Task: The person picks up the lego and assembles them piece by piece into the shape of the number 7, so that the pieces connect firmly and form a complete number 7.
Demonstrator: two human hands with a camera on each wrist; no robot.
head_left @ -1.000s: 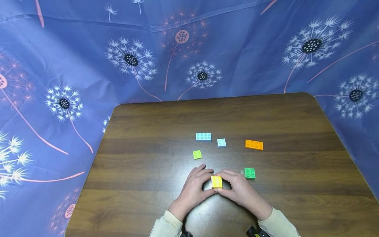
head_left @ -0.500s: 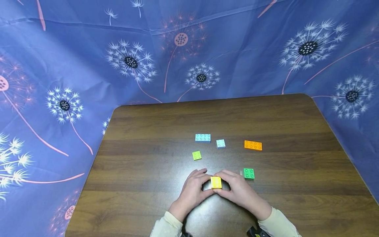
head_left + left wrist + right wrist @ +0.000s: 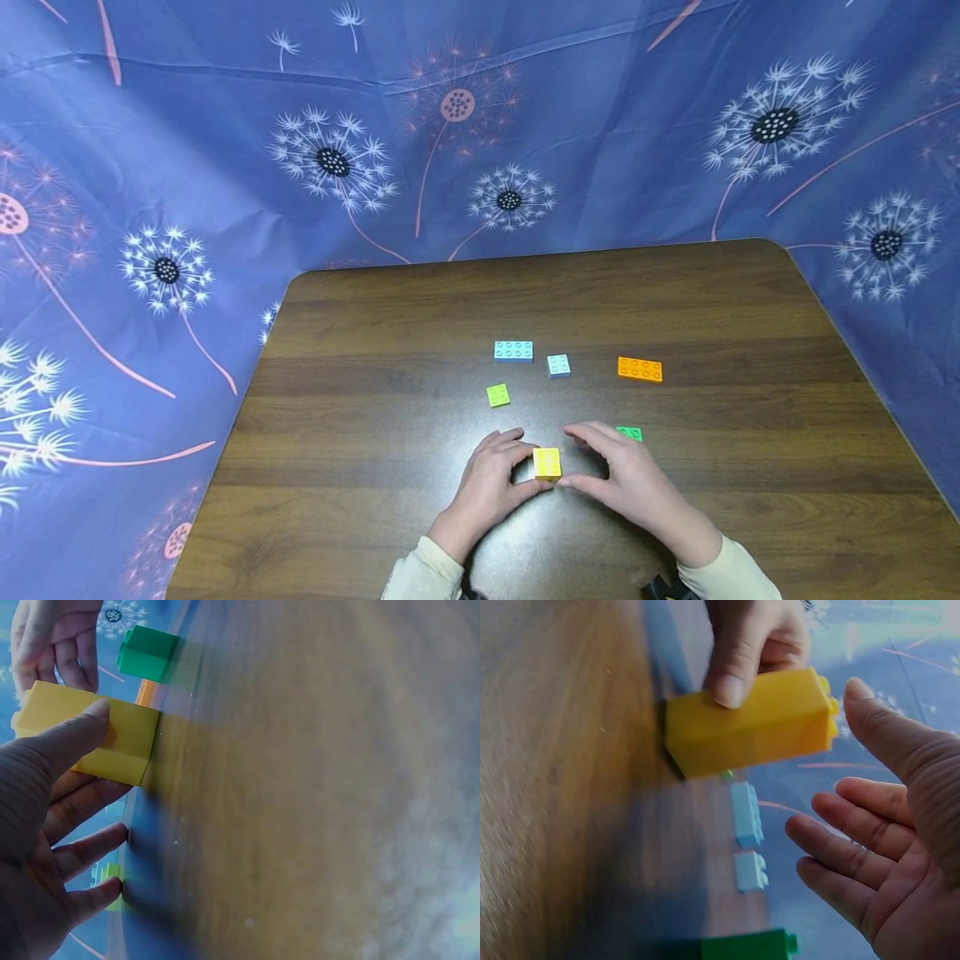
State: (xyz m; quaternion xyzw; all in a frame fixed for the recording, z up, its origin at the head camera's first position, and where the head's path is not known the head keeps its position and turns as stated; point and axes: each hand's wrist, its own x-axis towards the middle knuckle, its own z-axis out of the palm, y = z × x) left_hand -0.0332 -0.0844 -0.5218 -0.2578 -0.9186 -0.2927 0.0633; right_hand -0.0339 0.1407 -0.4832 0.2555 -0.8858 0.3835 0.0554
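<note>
In the head view, a yellow toy brick stack (image 3: 547, 462) stands upright on the table near its front, studs up. A seam across its side shows in the left wrist view, where the yellow stack (image 3: 120, 739) looks like two joined bricks. My left hand (image 3: 487, 477) pinches it between thumb and fingers. My right hand (image 3: 637, 479) is just right of it, fingers spread and apart from the stack. Beyond the right hand, a green brick (image 3: 630, 433) is partly hidden by it; the right wrist view shows the green brick (image 3: 746, 945) at the bottom.
Farther back on the wooden table (image 3: 360, 400) lie a lime brick (image 3: 498, 395), a long light blue brick (image 3: 513, 351), a small pale blue brick (image 3: 558, 366) and a long orange brick (image 3: 640, 369). A blue dandelion-print cloth (image 3: 600, 125) hangs behind the table.
My right hand has let go of the yellow stack and moved off to the right, now covering part of the green brick. The left hand keeps its pinch in place.
</note>
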